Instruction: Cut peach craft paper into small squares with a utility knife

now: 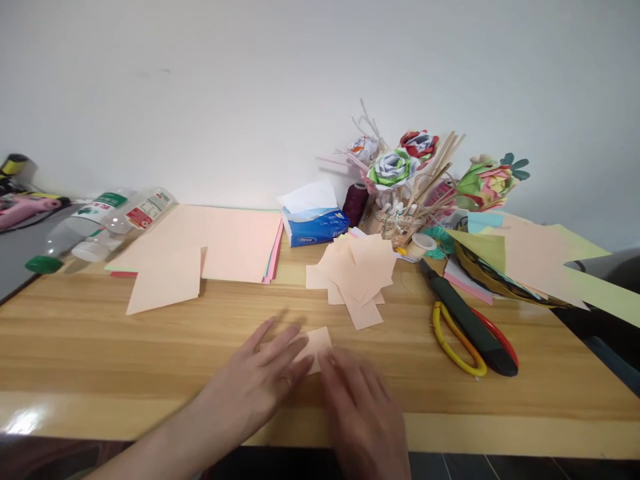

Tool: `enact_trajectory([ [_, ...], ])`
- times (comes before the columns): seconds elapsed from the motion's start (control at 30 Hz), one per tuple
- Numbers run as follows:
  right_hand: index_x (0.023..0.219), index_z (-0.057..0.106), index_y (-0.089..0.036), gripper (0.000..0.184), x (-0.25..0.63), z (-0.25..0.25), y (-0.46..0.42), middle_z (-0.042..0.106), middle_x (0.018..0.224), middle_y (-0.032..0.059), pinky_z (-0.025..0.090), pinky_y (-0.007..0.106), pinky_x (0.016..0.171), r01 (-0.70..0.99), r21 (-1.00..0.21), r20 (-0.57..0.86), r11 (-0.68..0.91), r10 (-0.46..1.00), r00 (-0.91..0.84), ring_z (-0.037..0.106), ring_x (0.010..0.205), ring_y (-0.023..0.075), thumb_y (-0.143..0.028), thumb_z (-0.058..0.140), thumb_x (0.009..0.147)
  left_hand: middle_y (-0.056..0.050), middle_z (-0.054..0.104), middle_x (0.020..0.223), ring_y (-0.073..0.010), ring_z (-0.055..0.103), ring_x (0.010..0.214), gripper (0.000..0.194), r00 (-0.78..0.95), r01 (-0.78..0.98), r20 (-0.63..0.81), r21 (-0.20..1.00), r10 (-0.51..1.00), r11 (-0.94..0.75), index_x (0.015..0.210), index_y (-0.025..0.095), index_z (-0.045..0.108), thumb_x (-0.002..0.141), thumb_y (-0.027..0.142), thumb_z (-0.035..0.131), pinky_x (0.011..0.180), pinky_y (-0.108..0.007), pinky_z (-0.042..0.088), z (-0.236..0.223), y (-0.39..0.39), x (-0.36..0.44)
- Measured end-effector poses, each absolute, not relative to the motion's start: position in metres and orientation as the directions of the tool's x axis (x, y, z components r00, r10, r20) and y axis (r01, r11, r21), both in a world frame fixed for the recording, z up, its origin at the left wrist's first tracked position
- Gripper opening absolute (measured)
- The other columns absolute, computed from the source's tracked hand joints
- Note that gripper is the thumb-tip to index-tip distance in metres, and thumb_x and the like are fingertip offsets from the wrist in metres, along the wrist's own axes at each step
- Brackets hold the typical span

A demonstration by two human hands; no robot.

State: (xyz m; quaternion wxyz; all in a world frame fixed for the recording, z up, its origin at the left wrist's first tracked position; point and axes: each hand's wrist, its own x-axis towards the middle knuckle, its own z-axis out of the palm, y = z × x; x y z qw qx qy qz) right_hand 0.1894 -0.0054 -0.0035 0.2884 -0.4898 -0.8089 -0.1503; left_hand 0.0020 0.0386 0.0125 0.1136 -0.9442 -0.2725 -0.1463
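A small piece of pale peach paper [320,339] lies on the wooden table, partly covered by my hands. My left hand [267,373] rests over its left side, fingers stretched out and spread; a ring shows on one finger. At the paper's right edge is my right hand [363,400], blurred by motion, its fingers bent and close together with the fingertips on the paper. Its thumb is hard to make out. Just beyond my hands sits a loose pile of similar peach paper pieces [357,267].
Scissors with red and yellow handles [460,350] lie under a dark box cutter [473,327] at right. Behind stand a tissue pack [315,225] and paper flowers [395,168]. Left are a paper stack [235,243], a folded peach sheet [167,280], plastic bottles [77,223] and a pink glue gun [25,210].
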Motion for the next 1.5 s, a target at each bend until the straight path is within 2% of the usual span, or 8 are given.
enact_trajectory([
  [0.2,0.111,0.061,-0.013,0.033,0.188,-0.015,-0.019,0.064,0.115,0.0038,0.025,0.034,0.103,0.869,-0.100,0.563,0.484,0.748,-0.351,0.053,0.112,0.0183,-0.015,0.034,0.093,-0.004,0.062,0.117,-0.0197,0.051,0.116,0.031,0.838,0.521,0.300,-0.195,0.455,-0.831,0.118,0.018,0.057,0.097,0.019,0.034,0.104,-0.038,0.030,0.014,0.035,0.001],
  [0.33,0.112,0.061,-0.015,0.040,0.192,-0.008,-0.021,0.062,0.120,0.0024,0.010,0.032,0.109,0.867,-0.120,0.506,0.483,0.781,-0.365,0.049,0.116,0.0194,-0.044,0.048,0.088,-0.007,0.057,0.126,-0.0194,0.045,0.122,0.035,0.870,0.484,0.253,-0.275,0.423,-0.831,0.125,0.016,0.051,0.097,0.029,0.036,0.110,-0.039,0.018,0.017,0.024,-0.007],
  [0.43,0.114,0.060,-0.016,0.049,0.198,-0.003,-0.021,0.061,0.121,0.0021,0.003,0.034,0.111,0.866,-0.071,0.497,0.495,0.770,-0.400,0.047,0.118,0.0204,-0.053,0.049,0.084,-0.008,0.053,0.131,-0.0217,0.038,0.129,0.038,0.887,0.461,0.180,-0.328,0.425,-0.824,0.127,0.016,0.049,0.095,0.033,0.037,0.111,-0.042,0.015,0.017,0.015,-0.018],
  [0.6,0.119,0.057,-0.017,0.054,0.204,-0.003,-0.021,0.059,0.123,0.0042,0.005,0.041,0.110,0.856,0.060,0.473,0.513,0.741,-0.477,0.044,0.121,0.0230,-0.057,0.046,0.085,-0.005,0.044,0.139,-0.0211,0.026,0.135,0.041,0.901,0.431,0.115,-0.342,0.418,-0.835,0.132,0.017,0.045,0.094,0.027,0.036,0.112,-0.040,0.016,0.017,0.004,-0.040],
  [0.87,0.125,0.052,-0.019,0.045,0.214,-0.007,-0.023,0.052,0.132,-0.0006,0.022,0.039,0.102,0.885,0.022,0.447,0.466,0.787,-0.425,0.042,0.124,0.0204,-0.045,0.033,0.094,-0.005,0.036,0.144,-0.0155,0.031,0.133,0.056,0.890,0.457,0.080,-0.191,0.450,-0.869,0.143,0.016,0.021,0.089,0.008,0.031,0.108,-0.029,0.030,0.009,0.002,-0.059],
  [1.0,0.125,0.051,-0.012,0.046,0.204,-0.010,-0.028,0.053,0.131,0.0045,0.018,0.038,0.104,0.907,0.010,0.497,0.421,0.785,-0.370,0.042,0.123,0.0210,-0.040,0.032,0.095,-0.004,0.033,0.145,-0.0161,0.032,0.132,0.058,0.883,0.470,0.077,-0.181,0.464,-0.864,0.144,0.017,0.018,0.088,0.007,0.030,0.107,-0.031,0.031,0.002,0.003,-0.060],
  [1.2,0.122,0.054,-0.015,0.043,0.174,-0.013,-0.035,0.054,0.130,0.0014,0.022,0.039,0.104,0.771,-0.011,0.506,0.637,0.668,-0.545,0.037,0.127,0.0221,-0.042,0.040,0.091,-0.005,0.031,0.146,-0.0179,0.034,0.131,0.058,0.874,0.487,0.090,-0.182,0.478,-0.855,0.145,0.018,0.016,0.091,0.014,0.035,0.105,-0.031,0.035,-0.004,0.001,-0.062],
  [1.5,0.119,0.056,-0.021,0.034,0.214,-0.006,-0.020,0.057,0.126,-0.0018,0.009,0.040,0.108,0.890,-0.032,0.444,0.455,0.804,-0.395,0.042,0.124,0.0199,-0.031,0.035,0.094,-0.003,0.039,0.142,-0.0154,0.036,0.130,0.052,0.868,0.494,0.165,-0.192,0.469,-0.848,0.142,0.018,0.027,0.090,0.009,0.030,0.104,-0.030,0.035,0.002,-0.001,-0.061],
])
